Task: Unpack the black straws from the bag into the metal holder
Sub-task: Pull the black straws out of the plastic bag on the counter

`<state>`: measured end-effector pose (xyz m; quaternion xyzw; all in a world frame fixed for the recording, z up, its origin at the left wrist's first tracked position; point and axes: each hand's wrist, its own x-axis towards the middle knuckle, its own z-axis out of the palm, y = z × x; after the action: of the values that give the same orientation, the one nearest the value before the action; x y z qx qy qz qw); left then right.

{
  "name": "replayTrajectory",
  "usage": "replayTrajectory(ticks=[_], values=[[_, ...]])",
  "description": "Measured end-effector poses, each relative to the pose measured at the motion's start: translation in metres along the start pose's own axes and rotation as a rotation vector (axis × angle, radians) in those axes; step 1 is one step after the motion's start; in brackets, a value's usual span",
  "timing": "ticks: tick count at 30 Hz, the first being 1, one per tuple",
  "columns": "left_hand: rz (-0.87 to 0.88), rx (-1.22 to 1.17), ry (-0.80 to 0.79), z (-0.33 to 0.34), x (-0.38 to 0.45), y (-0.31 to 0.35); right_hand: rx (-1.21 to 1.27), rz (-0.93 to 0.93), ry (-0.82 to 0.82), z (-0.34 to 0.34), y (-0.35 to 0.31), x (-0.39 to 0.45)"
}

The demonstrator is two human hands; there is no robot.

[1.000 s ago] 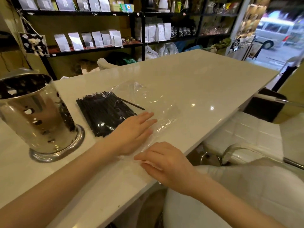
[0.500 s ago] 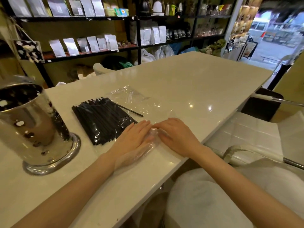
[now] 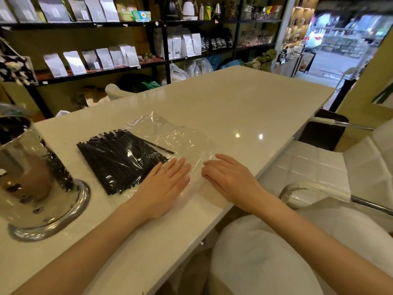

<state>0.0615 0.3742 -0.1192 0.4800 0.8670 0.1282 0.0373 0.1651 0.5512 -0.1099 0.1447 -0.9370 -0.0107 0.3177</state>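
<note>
A bundle of black straws lies flat inside a clear plastic bag on the white table; one straw sticks out sideways within the bag. The shiny metal holder stands upright at the left edge, just left of the bundle. My left hand rests palm down on the bag's near end, fingers spread, right beside the straw tips. My right hand lies palm down on the bag a little to the right, fingers apart. Neither hand grips anything.
White padded chairs with chrome armrests stand right of the table's near edge. Shelves with pouches and bottles run along the back wall. A doorway to the street is at the far right.
My right hand came up from the table edge onto the bag beside the left, and both hands have now slid slightly apart, flattening the plastic. The straws stayed put.
</note>
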Motion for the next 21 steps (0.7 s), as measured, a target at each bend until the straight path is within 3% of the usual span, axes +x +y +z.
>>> replayTrajectory(ticks=[6,11,16,21], values=[[0.003,-0.002,0.005,0.0,-0.002,0.0,-0.082,0.009,0.006,-0.011,-0.001,-0.026],[-0.012,-0.002,-0.003,-0.003,-0.002,0.002,0.088,0.119,-0.081,-0.023,-0.013,-0.034],[-0.025,-0.038,0.084,-0.008,-0.008,0.005,0.385,0.378,-0.262,-0.034,-0.013,-0.016],[-0.045,-0.113,0.184,-0.02,-0.012,0.012,0.358,0.403,-0.382,-0.029,-0.007,0.015]])
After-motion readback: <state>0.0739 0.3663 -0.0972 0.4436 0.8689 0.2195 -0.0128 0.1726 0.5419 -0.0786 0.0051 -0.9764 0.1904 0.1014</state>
